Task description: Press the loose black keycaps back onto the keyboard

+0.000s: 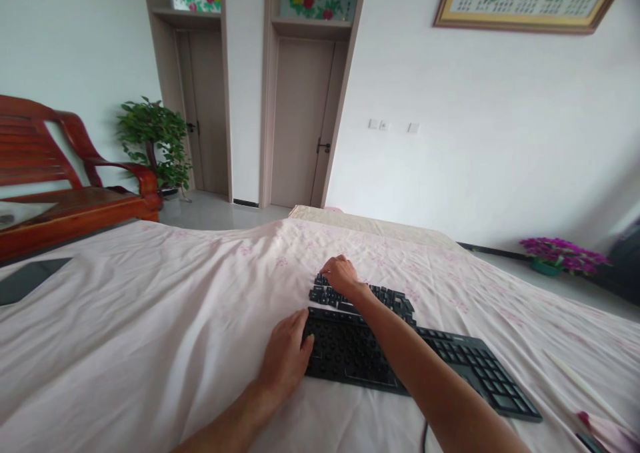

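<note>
A black keyboard (350, 350) lies on the pink-white cloth, its left part bare of keycaps and its right part still bearing keys. My left hand (286, 346) grips the left end, thumb on the front face and fingers along the back edge. Behind the keyboard, loose black keycaps (387, 298) are laid out in rows. My right hand (343, 274) reaches across the keyboard to the left end of these rows. Its fingers are bent together at the keycaps there; the fingertips are partly hidden. My right forearm covers the middle of the keyboard.
A dark flat device (30, 278) lies at the cloth's left. A pale thin stick (580, 380) and a pink item (607, 433) lie at the right. A cable (425, 433) runs toward me. Beyond stand a wooden bench (75, 166) and a potted plant (153, 136).
</note>
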`<act>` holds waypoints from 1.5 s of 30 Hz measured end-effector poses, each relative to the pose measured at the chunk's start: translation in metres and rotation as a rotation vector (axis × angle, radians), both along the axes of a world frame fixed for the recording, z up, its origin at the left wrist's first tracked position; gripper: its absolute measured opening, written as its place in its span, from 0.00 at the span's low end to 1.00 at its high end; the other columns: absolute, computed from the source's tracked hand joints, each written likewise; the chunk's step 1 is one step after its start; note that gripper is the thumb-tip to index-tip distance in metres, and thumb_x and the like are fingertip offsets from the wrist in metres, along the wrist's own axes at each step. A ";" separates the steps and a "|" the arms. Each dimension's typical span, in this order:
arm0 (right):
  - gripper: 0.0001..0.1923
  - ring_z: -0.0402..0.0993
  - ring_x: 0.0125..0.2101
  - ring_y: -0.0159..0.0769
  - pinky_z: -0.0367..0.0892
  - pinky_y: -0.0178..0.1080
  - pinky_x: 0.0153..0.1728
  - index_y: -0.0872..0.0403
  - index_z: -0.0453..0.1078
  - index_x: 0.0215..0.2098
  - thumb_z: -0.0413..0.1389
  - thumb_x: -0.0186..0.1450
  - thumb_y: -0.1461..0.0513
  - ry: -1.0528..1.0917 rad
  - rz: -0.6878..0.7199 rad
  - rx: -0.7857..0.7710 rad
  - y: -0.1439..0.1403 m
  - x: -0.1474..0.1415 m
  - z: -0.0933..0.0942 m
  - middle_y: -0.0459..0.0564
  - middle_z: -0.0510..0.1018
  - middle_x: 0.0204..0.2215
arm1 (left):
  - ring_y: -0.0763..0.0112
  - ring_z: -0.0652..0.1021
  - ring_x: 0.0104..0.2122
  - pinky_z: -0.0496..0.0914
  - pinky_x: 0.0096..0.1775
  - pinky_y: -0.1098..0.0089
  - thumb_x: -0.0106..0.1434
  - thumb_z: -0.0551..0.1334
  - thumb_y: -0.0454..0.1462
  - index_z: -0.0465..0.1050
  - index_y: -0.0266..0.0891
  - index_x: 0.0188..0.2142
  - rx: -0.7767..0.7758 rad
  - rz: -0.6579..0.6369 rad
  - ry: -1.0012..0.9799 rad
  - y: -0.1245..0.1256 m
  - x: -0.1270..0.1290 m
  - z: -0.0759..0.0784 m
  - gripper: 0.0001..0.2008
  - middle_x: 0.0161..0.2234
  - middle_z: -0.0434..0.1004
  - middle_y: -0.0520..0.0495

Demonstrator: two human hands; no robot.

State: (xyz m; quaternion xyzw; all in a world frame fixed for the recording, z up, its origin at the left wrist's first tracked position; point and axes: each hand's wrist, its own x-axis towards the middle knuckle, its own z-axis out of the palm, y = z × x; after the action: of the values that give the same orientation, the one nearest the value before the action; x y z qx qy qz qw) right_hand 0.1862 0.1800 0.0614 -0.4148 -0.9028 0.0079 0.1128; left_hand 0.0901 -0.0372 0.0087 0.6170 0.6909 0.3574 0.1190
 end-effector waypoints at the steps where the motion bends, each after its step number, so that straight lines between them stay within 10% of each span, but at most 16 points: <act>1: 0.12 0.64 0.50 0.42 0.57 0.38 0.48 0.46 0.80 0.37 0.54 0.62 0.63 -0.014 -0.009 -0.001 0.003 -0.002 -0.002 0.47 0.79 0.43 | 0.60 0.68 0.57 0.57 0.60 0.61 0.61 0.52 0.36 0.63 0.35 0.60 -0.004 0.005 -0.003 0.000 0.000 0.000 0.27 0.58 0.68 0.41; 24: 0.12 0.75 0.43 0.42 0.61 0.37 0.45 0.51 0.80 0.38 0.56 0.60 0.66 -0.133 -0.049 -0.001 0.011 -0.035 -0.003 0.56 0.81 0.38 | 0.61 0.69 0.55 0.58 0.60 0.62 0.62 0.51 0.34 0.65 0.34 0.58 -0.002 0.021 -0.005 0.001 -0.001 0.003 0.25 0.56 0.70 0.42; 36: 0.07 0.75 0.39 0.35 0.65 0.33 0.43 0.47 0.79 0.35 0.58 0.61 0.61 0.414 0.152 -0.056 -0.093 0.032 -0.014 0.43 0.82 0.34 | 0.66 0.75 0.49 0.64 0.54 0.67 0.64 0.51 0.31 0.75 0.45 0.49 0.057 0.007 -0.026 0.008 -0.019 0.007 0.20 0.50 0.76 0.48; 45: 0.05 0.71 0.39 0.34 0.59 0.36 0.44 0.46 0.78 0.34 0.59 0.63 0.63 0.313 0.233 0.147 -0.130 0.035 -0.025 0.43 0.81 0.33 | 0.66 0.74 0.51 0.62 0.56 0.66 0.66 0.50 0.33 0.74 0.44 0.50 0.037 0.010 -0.009 0.008 -0.017 0.004 0.19 0.51 0.76 0.47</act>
State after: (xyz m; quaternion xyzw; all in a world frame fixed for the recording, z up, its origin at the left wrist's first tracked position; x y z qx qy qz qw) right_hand 0.2212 0.0500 0.0367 -0.2918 -0.9144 0.0192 0.2800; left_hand 0.0727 -0.0291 0.0128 0.6141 0.6867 0.3735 0.1092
